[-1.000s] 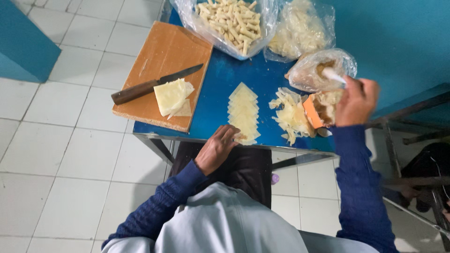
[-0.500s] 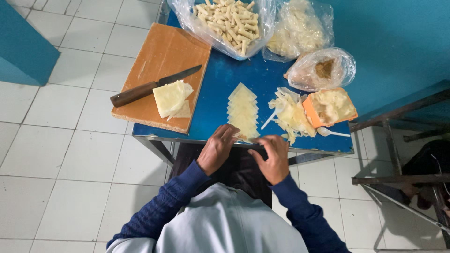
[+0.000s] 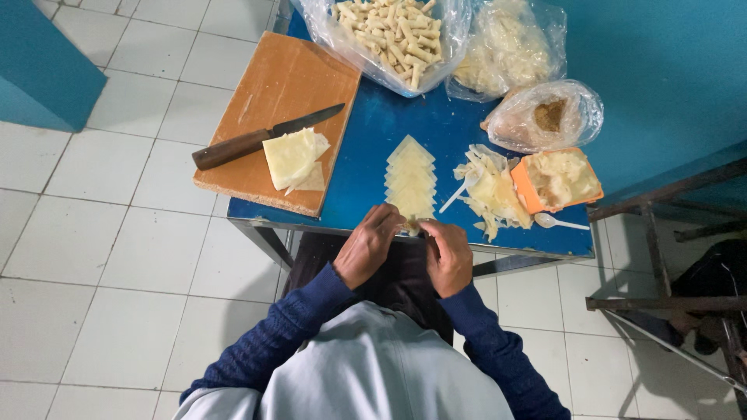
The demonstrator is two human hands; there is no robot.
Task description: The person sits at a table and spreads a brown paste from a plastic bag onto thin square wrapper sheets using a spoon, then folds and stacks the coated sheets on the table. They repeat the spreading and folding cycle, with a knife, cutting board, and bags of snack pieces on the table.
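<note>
Nearest me, my left hand and right hand meet at the near edge of the blue surface, fingers curled together and pinching the near end of the row of pale wrapper squares; what lies inside the fold I cannot tell. Right of the row: a loose heap of wrapper scraps, a white spoon, an orange tub of pale filling. Left: a wooden cutting board bearing a stack of wrappers and a brown-handled knife. Far side: a clear bag of finished rolls, a bag of pale shreds, a small bag with brown contents.
</note>
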